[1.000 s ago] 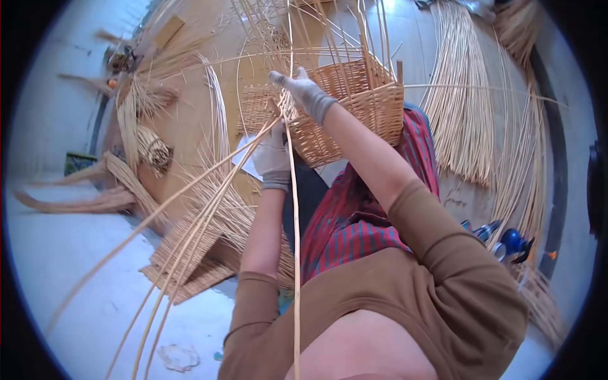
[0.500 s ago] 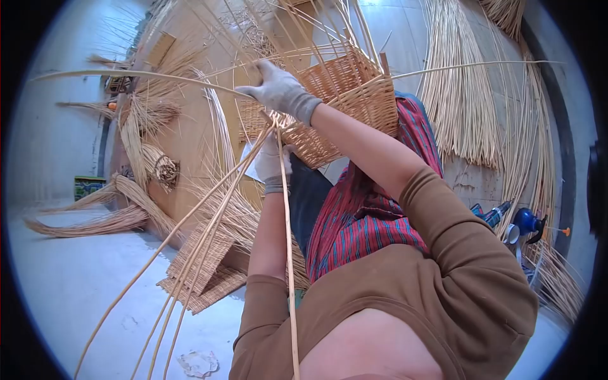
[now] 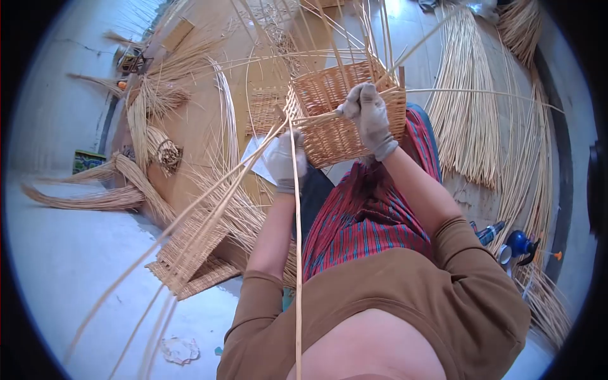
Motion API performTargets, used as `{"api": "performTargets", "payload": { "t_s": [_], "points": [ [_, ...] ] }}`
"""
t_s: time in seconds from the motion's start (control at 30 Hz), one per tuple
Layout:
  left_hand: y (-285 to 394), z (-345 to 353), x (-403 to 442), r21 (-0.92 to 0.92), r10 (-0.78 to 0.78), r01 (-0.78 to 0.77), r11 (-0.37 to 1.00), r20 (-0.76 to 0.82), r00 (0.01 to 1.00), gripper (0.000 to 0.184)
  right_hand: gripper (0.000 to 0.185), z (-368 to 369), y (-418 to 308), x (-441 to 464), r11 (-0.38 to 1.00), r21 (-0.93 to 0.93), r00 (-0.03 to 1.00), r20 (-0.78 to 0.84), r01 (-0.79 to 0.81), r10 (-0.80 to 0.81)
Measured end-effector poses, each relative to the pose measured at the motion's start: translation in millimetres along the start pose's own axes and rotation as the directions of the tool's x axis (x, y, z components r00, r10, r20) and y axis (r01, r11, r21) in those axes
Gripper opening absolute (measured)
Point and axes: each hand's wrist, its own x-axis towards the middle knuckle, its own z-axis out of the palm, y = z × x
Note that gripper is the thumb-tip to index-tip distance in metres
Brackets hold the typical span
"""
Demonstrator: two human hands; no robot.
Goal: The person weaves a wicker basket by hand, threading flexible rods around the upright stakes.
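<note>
A half-woven wicker basket rests tilted at my lap, upright stakes rising from its far side. My gloved left hand is closed at its near left corner, fingers partly hidden. Several long willow rods fan out from that corner toward the lower left, and one rod runs straight down past my chest. My gloved right hand is closed in front of the basket's upper edge, gripping a willow rod that slants up to the right.
Bundles of willow rods lie on the floor at right, and more bundles at left. Woven panels lie at lower left. A cordless tool and a blue bottle-like object are by my right elbow.
My right hand has moved right, from left of the basket to its front, and closed. The rod that stretched left now slants up right. The lower-left rods are swinging, blurred.
</note>
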Motion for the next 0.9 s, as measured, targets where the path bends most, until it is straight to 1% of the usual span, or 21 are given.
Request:
{"api": "performTargets", "payload": {
  "t_s": [0.07, 0.1, 0.13, 0.2, 0.23, 0.27, 0.33, 0.37, 0.4, 0.47, 0.5, 0.53, 0.6, 0.63, 0.67, 0.7, 0.73, 0.77, 0.8, 0.87, 0.9],
  "points": [
    [49, -6, 8, -0.145, 0.012, -0.043, 0.989, -0.202, 0.979, 0.028, 0.049, 0, 1, -6, 0.989, -0.115, 0.996, 0.026, 0.093, -0.090],
    [50, 2, 19, -0.145, -0.045, 0.016, 0.989, -0.200, 0.979, 0.025, 0.050, -8, 6, -13, 0.982, -0.157, 0.990, 0.110, 0.106, -0.089],
    [50, 13, 31, -0.146, -0.103, 0.075, 0.986, -0.196, 0.975, 0.027, 0.050, -6, 5, -23, 0.980, -0.174, 0.988, 0.131, 0.102, -0.079],
    [36, 35, 51, -0.114, -0.279, 0.280, 0.953, 0.028, 0.960, 0.033, 0.050, -7, -2, -43, 0.904, -0.407, 0.986, 0.150, 0.132, -0.076],
    [32, 38, 52, -0.163, -0.304, 0.309, 0.937, 0.059, 0.951, 0.034, 0.035, -9, -14, -45, 0.941, -0.332, 0.988, 0.157, 0.064, -0.012],
    [30, 38, 50, -0.183, -0.319, 0.321, 0.929, 0.044, 0.947, 0.034, 0.035, -20, -24, -35, 0.935, -0.350, 0.984, 0.178, 0.066, -0.003],
    [19, 47, 41, -0.374, -0.300, 0.298, 0.878, 0.054, 0.952, 0.035, 0.016, -53, -42, 0, 0.802, -0.572, 0.979, -0.187, -0.170, 0.074],
    [18, 45, 41, -0.307, -0.266, 0.281, 0.909, 0.091, 0.960, 0.032, 0.013, -64, -44, 12, 0.887, -0.355, 0.934, -0.301, -0.296, 0.192],
    [23, 36, 39, -0.318, -0.279, 0.294, 0.901, 0.092, 0.956, 0.032, 0.013, -66, -44, 10, 0.878, -0.369, 0.933, -0.300, -0.304, 0.197],
    [34, 14, 49, -0.625, -0.279, 0.501, 0.599, 0.423, 0.862, 0.027, 0.015, -63, -44, 19, 0.866, -0.375, 0.919, -0.337, -0.331, 0.205],
    [32, 20, 49, -0.741, -0.240, 0.451, 0.497, 0.382, 0.892, 0.021, 0.019, -59, -46, 17, 0.848, -0.402, 0.915, -0.346, -0.344, 0.208],
    [31, 25, 49, -0.750, -0.250, 0.447, 0.487, 0.370, 0.895, 0.021, 0.019, -54, -44, 21, 0.842, -0.416, 0.920, -0.332, -0.343, 0.210],
    [33, 31, 47, -0.666, -0.375, 0.579, 0.471, 0.443, 0.814, 0.018, 0.025, -38, -33, 24, 0.725, -0.686, 0.981, -0.171, -0.055, -0.087],
    [32, 35, 46, -0.637, -0.390, 0.585, 0.501, 0.437, 0.810, 0.026, 0.026, -14, -38, 35, 0.599, -0.798, 0.995, 0.016, 0.072, -0.097],
    [36, 33, 46, -0.634, -0.397, 0.589, 0.501, 0.437, 0.807, 0.026, 0.027, 18, -44, 53, 0.463, -0.861, 0.977, 0.198, 0.212, -0.078],
    [43, 29, 46, -0.611, -0.453, 0.610, 0.504, 0.415, 0.789, 0.026, 0.027, 48, -40, 72, 0.312, -0.843, 0.897, 0.383, 0.437, -0.221],
    [48, 26, 47, -0.592, -0.503, 0.626, 0.507, 0.386, 0.773, 0.028, 0.027, 66, -32, 87, 0.220, -0.811, 0.832, 0.480, 0.542, -0.278],
    [48, 28, 45, -0.652, -0.491, 0.580, 0.489, 0.343, 0.800, 0.032, 0.027, 84, -24, 103, 0.117, -0.767, 0.753, 0.569, 0.631, -0.330],
    [49, 27, 48, -0.660, -0.490, 0.575, 0.483, 0.341, 0.803, 0.032, 0.032, 93, -19, 113, 0.055, -0.811, 0.791, 0.550, 0.582, -0.269],
    [47, 23, 47, -0.624, -0.503, 0.604, 0.496, 0.360, 0.786, 0.032, 0.040, 71, -14, 114, 0.374, -0.820, 0.901, 0.400, 0.434, -0.169],
    [55, 5, 50, -0.581, -0.506, 0.634, 0.510, 0.394, 0.767, 0.027, 0.042, 38, -13, 102, 0.558, -0.754, 0.938, 0.294, 0.346, -0.184]
  ]
}}
